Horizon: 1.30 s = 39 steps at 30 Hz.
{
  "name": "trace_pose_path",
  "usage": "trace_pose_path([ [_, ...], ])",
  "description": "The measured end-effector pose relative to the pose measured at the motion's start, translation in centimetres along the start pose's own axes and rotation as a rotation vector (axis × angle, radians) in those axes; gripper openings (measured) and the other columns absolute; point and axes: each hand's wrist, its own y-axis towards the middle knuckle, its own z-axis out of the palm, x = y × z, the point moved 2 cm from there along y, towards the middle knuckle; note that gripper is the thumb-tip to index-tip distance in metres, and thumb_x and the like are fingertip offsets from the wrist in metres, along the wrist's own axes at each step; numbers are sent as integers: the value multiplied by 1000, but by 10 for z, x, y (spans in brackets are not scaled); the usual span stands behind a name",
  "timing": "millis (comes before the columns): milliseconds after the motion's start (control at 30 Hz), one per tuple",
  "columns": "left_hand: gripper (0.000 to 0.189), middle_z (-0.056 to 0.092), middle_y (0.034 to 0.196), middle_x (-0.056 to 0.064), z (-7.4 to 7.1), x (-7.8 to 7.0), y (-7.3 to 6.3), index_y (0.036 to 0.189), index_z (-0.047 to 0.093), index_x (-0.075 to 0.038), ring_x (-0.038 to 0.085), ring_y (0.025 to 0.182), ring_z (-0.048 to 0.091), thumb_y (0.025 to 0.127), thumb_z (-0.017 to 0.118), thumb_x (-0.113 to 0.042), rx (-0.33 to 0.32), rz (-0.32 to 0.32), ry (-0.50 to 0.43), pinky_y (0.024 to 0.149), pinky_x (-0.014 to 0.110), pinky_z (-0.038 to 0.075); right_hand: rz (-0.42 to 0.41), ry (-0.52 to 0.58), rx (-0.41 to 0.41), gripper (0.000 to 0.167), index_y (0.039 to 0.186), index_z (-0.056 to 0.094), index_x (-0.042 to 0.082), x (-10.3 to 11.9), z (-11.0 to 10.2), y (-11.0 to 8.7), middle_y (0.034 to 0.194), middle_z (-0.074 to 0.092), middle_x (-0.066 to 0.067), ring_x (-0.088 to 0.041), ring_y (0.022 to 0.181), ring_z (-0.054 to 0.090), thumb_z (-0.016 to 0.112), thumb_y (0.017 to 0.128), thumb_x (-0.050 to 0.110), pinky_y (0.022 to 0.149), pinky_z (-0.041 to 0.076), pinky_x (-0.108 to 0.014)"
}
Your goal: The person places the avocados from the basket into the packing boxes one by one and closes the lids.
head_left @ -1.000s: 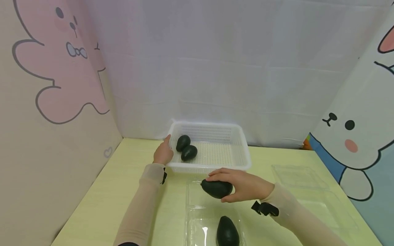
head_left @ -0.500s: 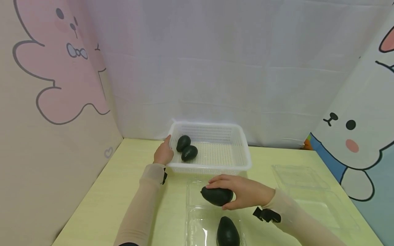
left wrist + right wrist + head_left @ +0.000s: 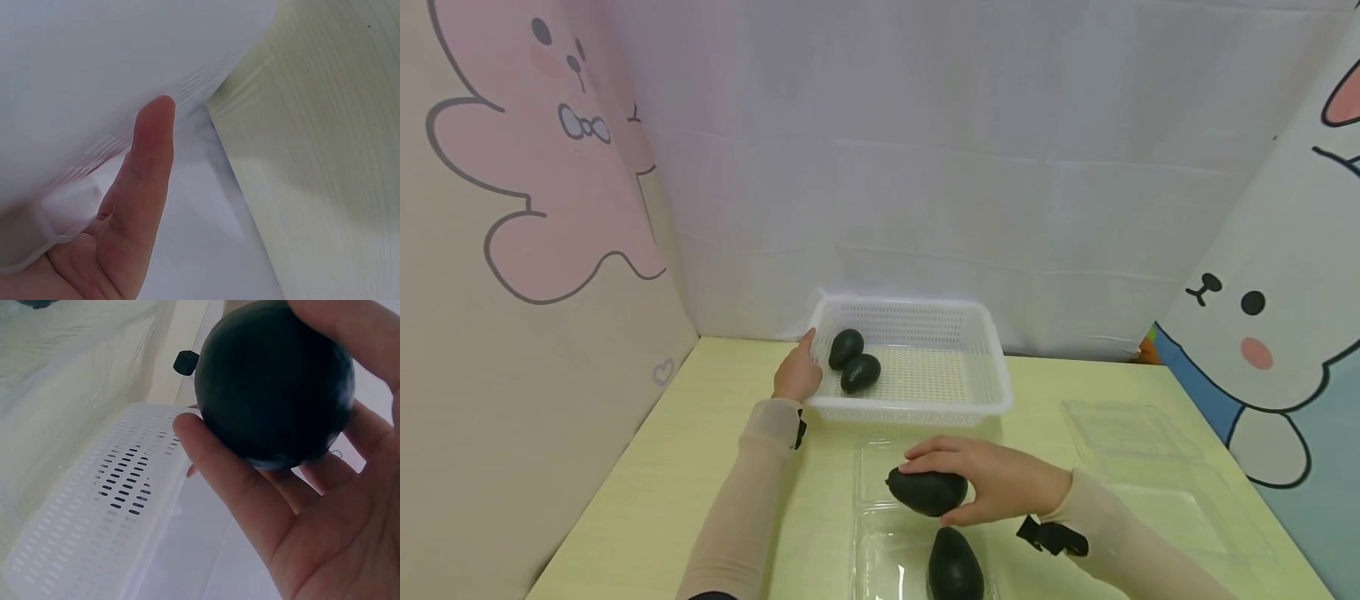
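Note:
My right hand [image 3: 992, 482] holds a dark green avocado [image 3: 927, 492] above the clear plastic tray [image 3: 871, 546], thumb on the near side and fingers over the far side. In the right wrist view the avocado [image 3: 275, 387] fills the space between thumb and fingers. A second avocado [image 3: 955, 567] lies in the tray's near compartment. At the left side of the white perforated basket [image 3: 917, 407], my left hand [image 3: 797, 375] grips the wall; one digit [image 3: 153, 144] lies along it in the left wrist view. Two more avocados [image 3: 847, 348] rest in the basket's left end.
Clear plastic lids or trays [image 3: 1165, 483] lie on the pale wooden table [image 3: 647, 500] at the right. A white curtain [image 3: 925, 167] hangs behind the basket, and printed panels [image 3: 1285, 358] stand at both sides.
My right hand has come slightly nearer with the avocado, moving down the view over the tray. The left hand, the basket and the other avocados have stayed in place.

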Motion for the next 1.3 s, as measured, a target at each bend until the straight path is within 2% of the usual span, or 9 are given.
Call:
trace_pose_path([
  [167,69,64,110,22,-1,0,0,155,24,-13,26,66,51,91,45,-1,-5,2,2,55,36,36,-24,11,0,69,142,48,18,4,2,-1,140,48,0,-16,124,50,79,81,24,98,44,-32],
  [367,71,64,97,20,-2,-2,-1,155,23,-12,22,59,44,88,45,2,-3,4,-3,52,34,32,-25,35,18,69,142,47,18,6,8,-2,141,47,-1,-15,126,49,79,81,24,99,44,-31],
  [600,71,64,111,22,-3,-3,-1,155,24,-12,25,68,52,88,45,2,-12,4,5,56,36,37,-33,42,22,67,143,47,19,9,13,-5,142,47,-1,-16,126,49,77,84,26,99,43,-31],
  [867,71,65,104,21,-2,-1,-1,155,22,-13,23,62,46,89,44,1,4,-6,-1,53,34,33,-30,56,24,67,143,47,20,11,21,-9,143,47,0,-14,126,49,77,83,25,98,43,-30],
  [1133,69,61,122,22,-3,-3,-1,156,21,-13,28,75,53,92,44,-1,8,-18,-6,65,40,41,-24,100,45,66,143,46,20,11,26,-10,145,45,2,-13,128,47,76,84,25,99,43,-30],
  [1300,70,57,130,22,-2,-4,-2,156,20,-12,32,93,60,91,45,-1,13,-17,-7,78,47,46,-4,126,74,66,144,46,21,13,31,-12,146,44,2,-13,129,47,75,85,25,100,42,-30],
])
